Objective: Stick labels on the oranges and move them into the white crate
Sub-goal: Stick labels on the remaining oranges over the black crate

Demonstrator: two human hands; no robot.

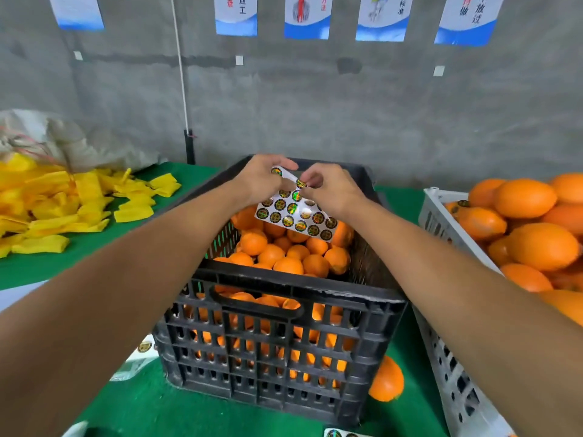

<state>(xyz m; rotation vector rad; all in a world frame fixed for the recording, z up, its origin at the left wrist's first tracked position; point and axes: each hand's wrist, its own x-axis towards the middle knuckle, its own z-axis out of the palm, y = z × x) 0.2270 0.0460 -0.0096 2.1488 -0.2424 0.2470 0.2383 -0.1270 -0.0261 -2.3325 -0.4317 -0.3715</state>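
Both hands meet above the far end of the black crate (pixel 277 326) of oranges (pixel 288 257). The left hand (pixel 262 181) holds the label sheet (pixel 296 212) at its upper edge, fingers curled over it; the sheet hangs tilted, its long axis running from upper left to lower right, printed side toward the camera. The right hand (pixel 331 190) pinches a single round label (pixel 301 183) at the sheet's top. The white crate (pixel 441 222), heaped with oranges, stands on the green desk (pixel 151 402) to the right. Yellow sleeves (pixel 63 209) lie to the left.

Open-topped black crate (pixel 277 298) between hands
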